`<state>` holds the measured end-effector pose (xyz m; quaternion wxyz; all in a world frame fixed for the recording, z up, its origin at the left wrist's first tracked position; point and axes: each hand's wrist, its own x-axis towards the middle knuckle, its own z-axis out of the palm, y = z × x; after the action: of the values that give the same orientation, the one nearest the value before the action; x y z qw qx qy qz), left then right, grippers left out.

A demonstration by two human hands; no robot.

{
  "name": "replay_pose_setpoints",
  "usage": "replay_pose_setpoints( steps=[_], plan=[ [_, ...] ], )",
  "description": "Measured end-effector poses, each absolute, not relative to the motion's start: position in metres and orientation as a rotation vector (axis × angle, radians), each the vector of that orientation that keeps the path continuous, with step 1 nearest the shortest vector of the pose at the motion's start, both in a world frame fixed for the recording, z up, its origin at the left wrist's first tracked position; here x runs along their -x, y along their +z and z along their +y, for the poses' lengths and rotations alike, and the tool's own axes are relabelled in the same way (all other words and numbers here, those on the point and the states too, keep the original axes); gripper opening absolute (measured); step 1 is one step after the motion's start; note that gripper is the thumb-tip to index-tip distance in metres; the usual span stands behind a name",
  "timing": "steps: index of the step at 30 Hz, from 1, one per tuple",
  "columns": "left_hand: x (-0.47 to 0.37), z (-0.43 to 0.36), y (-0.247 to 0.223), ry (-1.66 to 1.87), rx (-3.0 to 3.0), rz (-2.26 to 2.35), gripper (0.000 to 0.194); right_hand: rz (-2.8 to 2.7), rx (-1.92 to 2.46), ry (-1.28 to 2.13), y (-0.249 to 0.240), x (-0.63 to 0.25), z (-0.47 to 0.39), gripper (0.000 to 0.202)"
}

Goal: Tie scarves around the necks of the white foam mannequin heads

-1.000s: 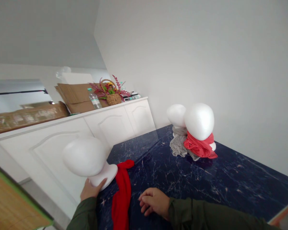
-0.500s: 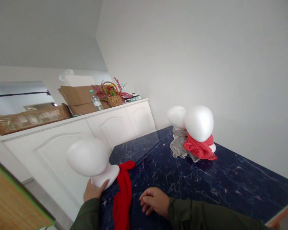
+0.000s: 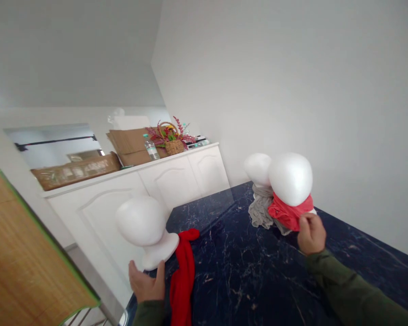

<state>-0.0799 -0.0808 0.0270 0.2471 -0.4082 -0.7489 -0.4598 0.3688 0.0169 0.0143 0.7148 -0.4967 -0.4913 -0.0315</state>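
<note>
A white foam head point(image 3: 144, 226) stands at the near left corner of the dark marbled table point(image 3: 245, 276). My left hand point(image 3: 146, 284) is just below its base, fingers spread, touching or nearly touching it. A red scarf point(image 3: 183, 276) lies on the table beside that head. Further back, a second foam head point(image 3: 290, 178) wears a coral-red scarf point(image 3: 285, 215) round its neck. My right hand point(image 3: 311, 233) grips this scarf's lower edge. Behind it, a third foam head point(image 3: 258, 168) has a grey scarf point(image 3: 260, 212).
A white cabinet point(image 3: 136, 190) along the left wall carries cardboard boxes point(image 3: 129, 145), a water bottle point(image 3: 151, 148) and a basket of flowers point(image 3: 172, 138). A bamboo-topped surface with a green edge point(image 3: 23, 253) is at the near left. White walls bound the table at the back.
My right hand left the table near the red scarf and reached right to the coral-red scarf on the far head. My left hand slipped lower, off the near head's base.
</note>
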Motion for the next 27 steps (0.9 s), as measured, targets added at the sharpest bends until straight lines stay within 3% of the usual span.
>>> replay_pose_setpoints(
  steps=[4, 7, 10, 15, 21, 27],
  plan=[
    [0.044, -0.086, 0.036, -1.212, 1.469, -1.815, 0.068, -0.751, 1.344, -0.201, 0.002, -0.457, 0.052, 0.041],
    [-0.006, -0.075, 0.047, -1.074, 2.017, -1.648, 0.041, -0.778, 1.444, 0.065, -0.009, -0.484, 0.080, 0.052],
    [-0.069, -0.055, 0.057, -0.774, 2.626, -1.504, 0.030, -0.865, 1.441, 0.349, -0.017, -0.479, 0.101, 0.058],
    [-0.160, -0.008, 0.051, -0.639, 3.027, -1.496, 0.042, -1.160, 1.289, 0.507, -0.017, -0.460, 0.109, 0.057],
    [-0.246, 0.051, 0.032, -1.313, 2.991, -1.953, 0.055, -1.216, 1.495, 0.445, -0.007, -0.459, 0.104, 0.064],
    [-0.307, 0.082, 0.015, -1.576, 2.620, -2.294, 0.062, -1.254, 1.529, 0.429, -0.005, -0.458, 0.105, 0.059]
  ],
)
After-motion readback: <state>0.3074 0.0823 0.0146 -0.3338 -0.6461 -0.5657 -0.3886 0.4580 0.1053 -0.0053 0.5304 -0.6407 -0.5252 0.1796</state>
